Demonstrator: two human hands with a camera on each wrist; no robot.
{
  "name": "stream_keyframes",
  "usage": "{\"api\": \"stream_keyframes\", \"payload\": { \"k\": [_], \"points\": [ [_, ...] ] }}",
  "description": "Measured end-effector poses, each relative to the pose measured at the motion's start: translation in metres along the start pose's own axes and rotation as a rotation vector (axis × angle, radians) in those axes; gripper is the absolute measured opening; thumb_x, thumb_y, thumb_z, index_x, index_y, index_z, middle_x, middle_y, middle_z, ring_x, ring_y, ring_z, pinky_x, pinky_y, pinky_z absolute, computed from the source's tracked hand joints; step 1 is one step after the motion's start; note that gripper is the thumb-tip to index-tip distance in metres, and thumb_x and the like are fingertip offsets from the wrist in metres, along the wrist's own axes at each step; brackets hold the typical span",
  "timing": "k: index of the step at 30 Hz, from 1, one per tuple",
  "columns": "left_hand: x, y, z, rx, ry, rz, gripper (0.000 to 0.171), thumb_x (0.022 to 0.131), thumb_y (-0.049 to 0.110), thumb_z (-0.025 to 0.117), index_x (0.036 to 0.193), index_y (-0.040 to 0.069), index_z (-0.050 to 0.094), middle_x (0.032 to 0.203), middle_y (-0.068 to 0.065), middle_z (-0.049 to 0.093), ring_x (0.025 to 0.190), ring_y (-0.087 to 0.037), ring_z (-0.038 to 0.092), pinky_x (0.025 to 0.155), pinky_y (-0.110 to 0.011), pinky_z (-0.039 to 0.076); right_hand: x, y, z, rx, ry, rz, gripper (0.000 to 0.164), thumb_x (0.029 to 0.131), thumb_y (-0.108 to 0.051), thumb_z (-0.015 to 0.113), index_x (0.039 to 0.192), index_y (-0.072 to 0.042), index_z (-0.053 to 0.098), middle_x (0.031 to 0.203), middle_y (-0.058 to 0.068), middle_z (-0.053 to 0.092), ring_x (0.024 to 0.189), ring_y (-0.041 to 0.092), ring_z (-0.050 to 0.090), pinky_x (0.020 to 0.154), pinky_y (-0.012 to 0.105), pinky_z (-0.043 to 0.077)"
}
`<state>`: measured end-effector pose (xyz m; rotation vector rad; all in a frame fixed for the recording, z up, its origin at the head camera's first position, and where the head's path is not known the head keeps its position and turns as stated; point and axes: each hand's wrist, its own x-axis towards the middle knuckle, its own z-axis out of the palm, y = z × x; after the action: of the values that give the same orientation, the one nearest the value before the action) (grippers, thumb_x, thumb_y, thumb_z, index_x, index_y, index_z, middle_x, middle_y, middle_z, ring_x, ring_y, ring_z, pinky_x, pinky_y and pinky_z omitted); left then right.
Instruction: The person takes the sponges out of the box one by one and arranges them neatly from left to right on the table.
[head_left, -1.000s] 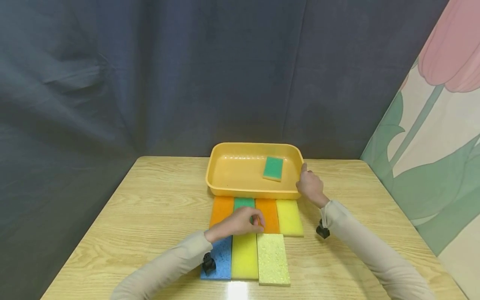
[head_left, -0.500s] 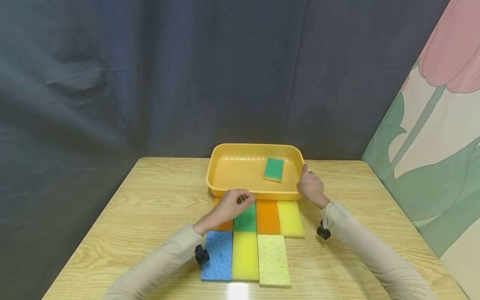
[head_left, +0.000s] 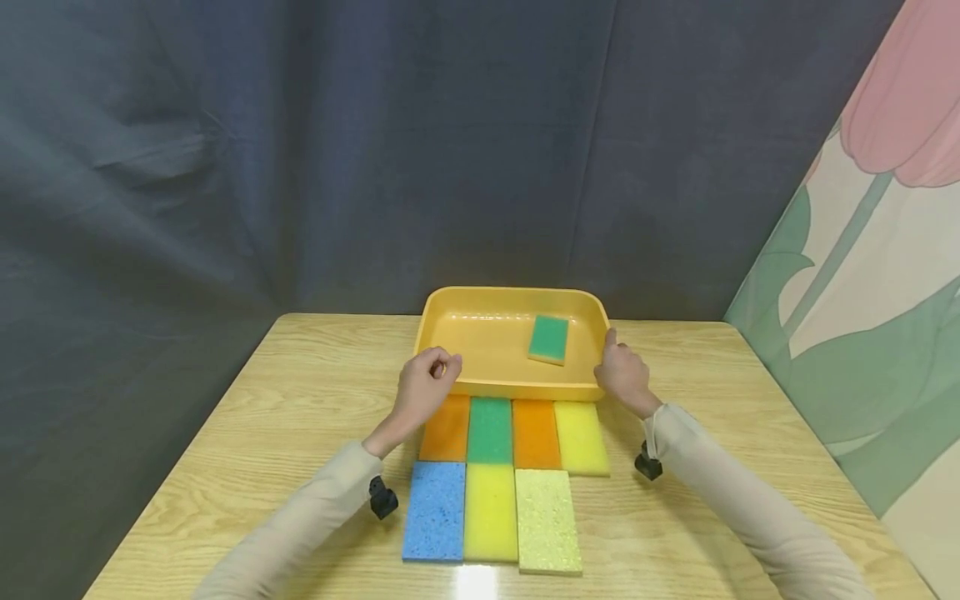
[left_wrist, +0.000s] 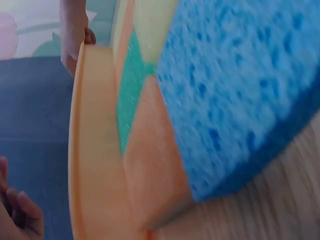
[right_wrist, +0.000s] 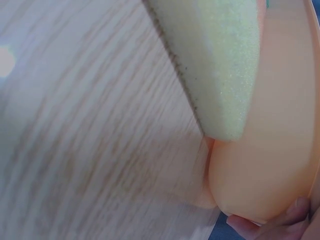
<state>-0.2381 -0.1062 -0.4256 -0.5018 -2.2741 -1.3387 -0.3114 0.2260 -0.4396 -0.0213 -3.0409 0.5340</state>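
A yellow plastic tray (head_left: 480, 346) stands toward the back of the table, with a green-topped sponge (head_left: 548, 337) lying in its right half. My right hand (head_left: 624, 377) grips the tray's right rim, thumb along the top and fingers against the outer wall. At the front left corner of the tray is my left hand (head_left: 424, 385), its fingers loosely curled with nothing between them. In the left wrist view this hand's fingers (left_wrist: 30, 215) stand apart from the tray wall. Against the tray's front lie an orange sponge (head_left: 445, 429), a green sponge (head_left: 491, 431), another orange sponge (head_left: 536, 435) and a yellow sponge (head_left: 581, 439).
A second row nearer me has a blue sponge (head_left: 435, 512), a yellow sponge (head_left: 491, 512) and a pale speckled sponge (head_left: 547, 521). The wooden table (head_left: 300, 392) backs onto a dark curtain (head_left: 450, 167). A wall with tulips (head_left: 885, 250) borders the right.
My left hand has drawn back from over the sponges, leftward and away from me, to the tray's left corner, uncovering the orange, green and blue sponges. My right hand stays on the tray.
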Motion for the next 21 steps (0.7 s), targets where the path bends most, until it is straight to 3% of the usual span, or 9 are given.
{"api": "stream_keyframes", "payload": {
  "k": [5,10,15,21],
  "points": [
    [0.003,-0.015,-0.002,0.078,0.160,-0.012,0.019,0.095,0.012,0.063,0.077,0.008,0.059,0.065,-0.001,0.034,0.056,-0.014,0.031,0.056,-0.029,0.028,0.001,0.001,0.001,-0.009,-0.007,-0.004,0.071,0.089,-0.005,0.050,0.151,0.011,0.018,0.097,0.029,0.058,0.062,0.031,0.053,0.052,0.043,0.046],
    [0.007,-0.029,-0.004,0.109,0.221,-0.124,0.011,0.093,0.012,0.063,0.095,0.002,0.060,0.076,-0.008,0.038,0.070,-0.022,0.035,0.065,-0.033,0.029,0.001,0.000,-0.001,-0.013,-0.009,-0.002,0.072,0.089,-0.004,0.051,0.151,0.010,0.018,0.090,0.026,0.057,0.058,0.028,0.050,0.049,0.040,0.043],
    [0.008,-0.040,-0.006,0.077,0.199,-0.242,0.032,0.094,0.011,0.060,0.121,-0.004,0.052,0.103,-0.019,0.044,0.095,-0.033,0.042,0.081,-0.039,0.035,0.002,0.000,-0.001,-0.019,-0.012,0.000,0.072,0.088,-0.004,0.049,0.152,0.009,0.017,0.087,0.024,0.057,0.056,0.026,0.048,0.048,0.039,0.041],
    [0.003,-0.055,-0.006,0.064,0.057,-0.369,0.050,0.101,0.016,0.047,0.143,-0.009,0.036,0.139,-0.028,0.041,0.123,-0.042,0.046,0.098,-0.054,0.042,0.003,0.001,0.002,-0.024,-0.006,0.002,0.071,0.089,-0.005,0.050,0.151,0.010,0.018,0.092,0.027,0.058,0.061,0.030,0.053,0.051,0.043,0.045]
  ]
}}
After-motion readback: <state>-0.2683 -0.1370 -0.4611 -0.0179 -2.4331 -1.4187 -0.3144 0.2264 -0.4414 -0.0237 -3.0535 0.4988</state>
